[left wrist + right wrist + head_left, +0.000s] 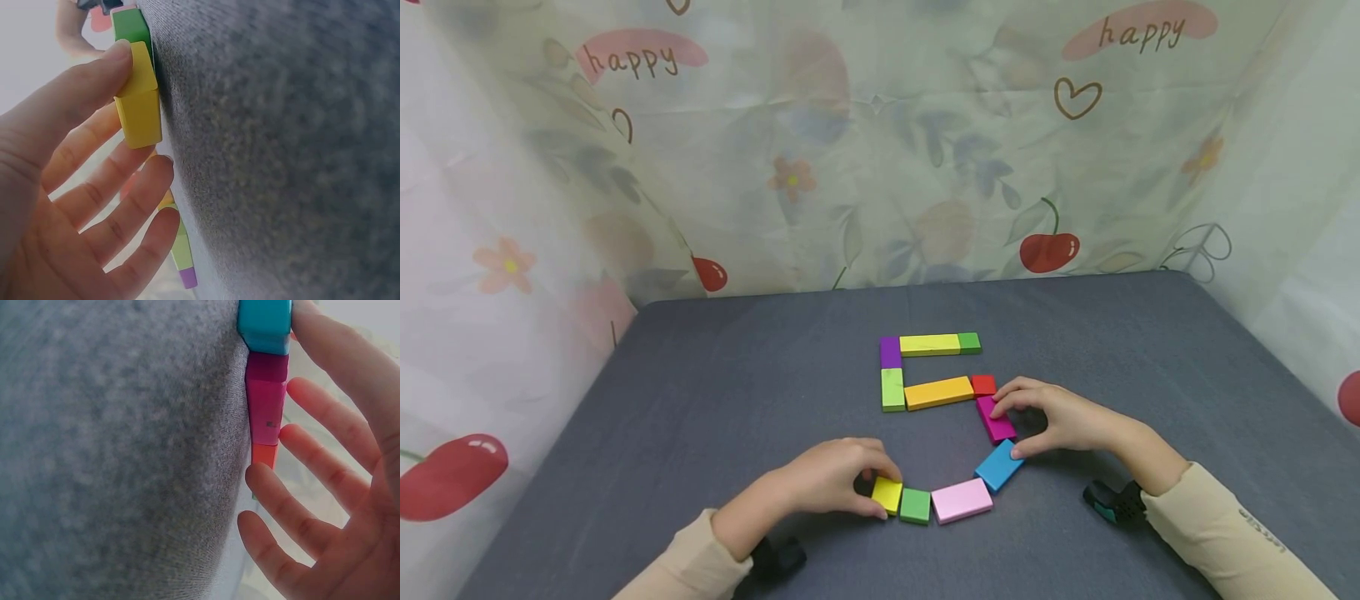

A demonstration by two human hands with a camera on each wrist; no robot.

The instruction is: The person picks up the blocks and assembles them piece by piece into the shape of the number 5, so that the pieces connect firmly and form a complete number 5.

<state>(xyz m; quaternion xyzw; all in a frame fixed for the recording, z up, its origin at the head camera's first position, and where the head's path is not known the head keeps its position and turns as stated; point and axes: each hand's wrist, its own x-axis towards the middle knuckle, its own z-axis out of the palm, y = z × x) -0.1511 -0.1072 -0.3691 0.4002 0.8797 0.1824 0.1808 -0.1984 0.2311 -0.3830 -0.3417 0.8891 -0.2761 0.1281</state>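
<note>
Sleeves: two cream sleeves come in from the bottom edge of the head view, each with a dark wrist strap lying on the cloth.
Left hand: the left hand (831, 479) is curled over the yellow block (887, 493); the wrist view shows the thumb (94, 81) pressed on one side of that block, and the other fingers spread loosely below it, so the hand pinches it lightly.
Right hand: the right hand (1060, 417) arches over the magenta block (996, 419), fingertips on its upper end near the red block (983, 384) and thumb at the blue block (999, 465); fingers are bent but spread, touching rather than wrapping.
Yellow block: small, flat, bright yellow, lying at the left end of the bottom row, touching the green block (915, 506).
Bottom row: yellow, green, then a wider pink block (962, 500), which meets the tilted blue one.
Right side: blue leans up to the magenta block, which leads to the red one.
Upper part: an orange bar (938, 392) runs left from red to a light green block (892, 388); above that a purple block (890, 352), then a long yellow bar (929, 344) and a small dark green block (969, 342).
Shape: the blocks form a figure five.
Table: a grey cloth-covered table (700, 400) bears everything.
Backdrop: a pale curtain (850, 150) with cherries and flowers hangs behind.
Containers: none is in view.
</note>
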